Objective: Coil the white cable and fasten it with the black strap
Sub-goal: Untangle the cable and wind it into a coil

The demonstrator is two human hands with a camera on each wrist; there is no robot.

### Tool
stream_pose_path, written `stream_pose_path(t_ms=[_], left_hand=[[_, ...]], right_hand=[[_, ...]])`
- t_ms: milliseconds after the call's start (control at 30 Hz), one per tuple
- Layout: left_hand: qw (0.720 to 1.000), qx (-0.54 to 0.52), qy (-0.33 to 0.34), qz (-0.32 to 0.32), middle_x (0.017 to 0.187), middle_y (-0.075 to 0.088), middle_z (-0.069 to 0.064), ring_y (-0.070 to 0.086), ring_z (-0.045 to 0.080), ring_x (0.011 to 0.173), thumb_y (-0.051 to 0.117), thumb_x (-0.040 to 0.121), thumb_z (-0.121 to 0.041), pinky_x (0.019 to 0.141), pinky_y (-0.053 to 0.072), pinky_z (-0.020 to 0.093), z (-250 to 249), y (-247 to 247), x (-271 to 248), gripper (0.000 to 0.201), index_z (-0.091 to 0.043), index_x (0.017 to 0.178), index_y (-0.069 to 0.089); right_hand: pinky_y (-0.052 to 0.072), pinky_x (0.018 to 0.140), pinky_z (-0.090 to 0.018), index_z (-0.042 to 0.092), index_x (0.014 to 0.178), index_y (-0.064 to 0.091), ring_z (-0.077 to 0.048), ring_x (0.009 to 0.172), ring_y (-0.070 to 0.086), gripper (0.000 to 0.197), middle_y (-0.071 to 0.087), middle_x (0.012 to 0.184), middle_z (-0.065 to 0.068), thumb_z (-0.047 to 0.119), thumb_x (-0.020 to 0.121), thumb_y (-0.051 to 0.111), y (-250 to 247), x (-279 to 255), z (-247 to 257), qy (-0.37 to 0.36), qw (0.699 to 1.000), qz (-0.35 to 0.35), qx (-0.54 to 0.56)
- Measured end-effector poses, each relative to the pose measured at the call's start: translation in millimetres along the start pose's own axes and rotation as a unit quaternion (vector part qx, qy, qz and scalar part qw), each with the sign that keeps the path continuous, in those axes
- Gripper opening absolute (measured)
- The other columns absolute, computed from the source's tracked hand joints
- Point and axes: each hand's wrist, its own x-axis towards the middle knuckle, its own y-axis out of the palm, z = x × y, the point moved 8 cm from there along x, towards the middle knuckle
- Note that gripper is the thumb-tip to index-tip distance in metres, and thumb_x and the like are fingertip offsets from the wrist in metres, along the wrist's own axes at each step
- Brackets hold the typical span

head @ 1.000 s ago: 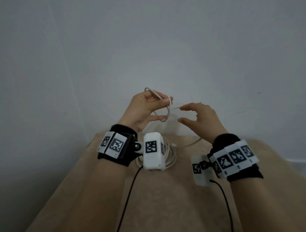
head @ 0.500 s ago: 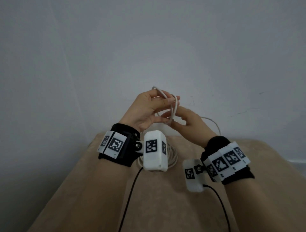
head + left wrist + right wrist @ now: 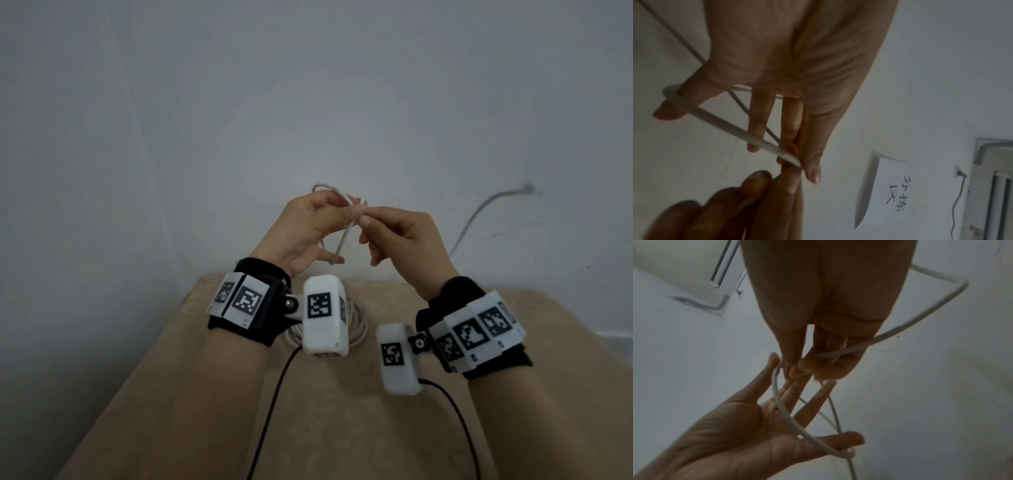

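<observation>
The white cable (image 3: 343, 238) hangs in a loop from my left hand (image 3: 342, 214), raised in front of the wall. In the left wrist view the cable (image 3: 719, 120) runs round the little finger and up to a pinch between thumb and forefinger. My right hand (image 3: 370, 226) meets the left at its fingertips and pinches the same cable there. In the right wrist view the loop (image 3: 785, 415) crosses the left palm (image 3: 735, 434). A slack length (image 3: 479, 212) arcs out to the right. No black strap shows in any view.
More of the white cable lies piled (image 3: 359, 329) on the beige-covered table (image 3: 308, 428), partly behind the left wrist camera. Black camera leads (image 3: 270, 404) trail toward me. A plain wall stands close behind the table's far edge.
My right hand swept in from the right, brought a length of cable to the left hand, and now pinches it at the left fingertips. The slack swung out to the right.
</observation>
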Motion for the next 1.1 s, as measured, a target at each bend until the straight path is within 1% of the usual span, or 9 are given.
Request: stream_pose_path(t_ms=[100, 233, 433, 533, 667, 733, 833, 1000, 1100], left_hand=[[1.000, -0.002, -0.003, 0.000, 0.119, 0.066, 0.012, 0.059, 0.021, 0.115, 0.071, 0.081, -0.020, 0.075, 0.051, 0.060, 1, 5, 0, 0.008, -0.016, 0.080, 0.064], [1.000, -0.028, 0.003, -0.011, 0.111, 0.071, 0.003, 0.065, 0.017, 0.105, 0.068, 0.084, -0.013, 0.073, 0.047, 0.060, -1, 0, 2, 0.015, -0.016, 0.074, 0.057], [0.988, -0.111, 0.021, -0.104, 0.111, 0.069, 0.003, 0.062, 0.019, 0.115, 0.071, 0.081, -0.015, 0.076, 0.042, 0.075, -17, -37, -6, 0.022, -0.020, 0.072, 0.052], [0.983, -0.141, 0.036, -0.114, 0.114, 0.068, 0.000, 0.062, 0.019, 0.115, 0.072, 0.078, -0.018, 0.075, 0.041, 0.075, -21, -46, -10, 0.021, -0.022, 0.074, 0.051], [0.994, -0.072, 0.021, -0.078, 0.111, 0.070, -0.002, 0.064, 0.013, 0.110, 0.071, 0.081, -0.021, 0.083, 0.045, 0.066, -17, -19, -8, 0.015, -0.023, 0.079, 0.056], [0.998, -0.014, 0.009, -0.054, 0.110, 0.071, 0.002, 0.065, 0.013, 0.105, 0.072, 0.082, -0.024, 0.080, 0.046, 0.057, -11, 0, -5, 0.017, -0.023, 0.074, 0.057], [0.999, 0.025, -0.003, -0.041, 0.110, 0.072, 0.001, 0.064, 0.010, 0.106, 0.072, 0.081, -0.031, 0.089, 0.042, 0.058, -5, 10, -4, 0.019, -0.025, 0.069, 0.058], [0.995, -0.043, 0.013, -0.086, 0.108, 0.073, -0.006, 0.064, 0.011, 0.110, 0.068, 0.085, -0.025, 0.096, 0.035, 0.064, -14, -18, -4, 0.022, -0.024, 0.070, 0.052], [0.988, -0.082, 0.035, -0.127, 0.105, 0.073, -0.006, 0.065, 0.012, 0.108, 0.070, 0.084, -0.024, 0.092, 0.038, 0.067, -20, -39, -9, 0.020, -0.024, 0.071, 0.054]], right_hand=[[0.040, 0.049, -0.017, 0.013, 0.088, 0.071, -0.007, 0.048, 0.047, 0.018, 0.062, 0.063, 0.006, 0.007, 0.093, 0.055, -1, 0, 0, 0.010, 1.000, -0.010, 0.023], [0.043, 0.053, -0.019, 0.015, 0.089, 0.072, -0.007, 0.052, 0.050, 0.016, 0.065, 0.065, 0.003, 0.009, 0.093, 0.057, 4, -1, -4, 0.038, 0.999, 0.030, 0.020], [0.046, 0.056, -0.022, 0.008, 0.082, 0.074, -0.007, 0.051, 0.051, 0.017, 0.060, 0.054, 0.007, 0.024, 0.086, 0.067, -22, -4, -18, 0.082, 0.993, 0.022, -0.088], [0.042, 0.049, -0.022, 0.014, 0.083, 0.075, -0.010, 0.049, 0.045, 0.012, 0.056, 0.054, 0.008, 0.021, 0.087, 0.066, -29, -3, -11, 0.068, 0.997, -0.003, -0.037], [0.029, 0.040, -0.016, 0.019, 0.083, 0.076, -0.007, 0.041, 0.034, 0.012, 0.051, 0.051, 0.006, 0.020, 0.088, 0.065, -9, -3, -1, 0.053, 0.999, 0.002, 0.009], [0.029, 0.039, -0.015, 0.019, 0.082, 0.075, -0.007, 0.040, 0.035, 0.014, 0.051, 0.049, 0.006, 0.018, 0.089, 0.063, -2, -2, 1, 0.041, 0.999, -0.009, 0.009], [0.029, 0.039, -0.017, 0.014, 0.081, 0.073, -0.008, 0.039, 0.034, 0.016, 0.054, 0.051, 0.004, 0.015, 0.091, 0.061, -3, -1, 0, 0.052, 0.998, -0.017, 0.040], [0.039, 0.047, -0.022, 0.006, 0.092, 0.072, -0.013, 0.047, 0.043, 0.014, 0.063, 0.063, -0.002, 0.013, 0.091, 0.060, -6, -2, -11, 0.109, 0.992, 0.026, 0.055], [0.043, 0.052, -0.024, 0.004, 0.086, 0.073, -0.011, 0.047, 0.048, 0.015, 0.063, 0.062, -0.002, 0.015, 0.090, 0.063, -11, -4, -15, 0.114, 0.993, 0.020, 0.009]])
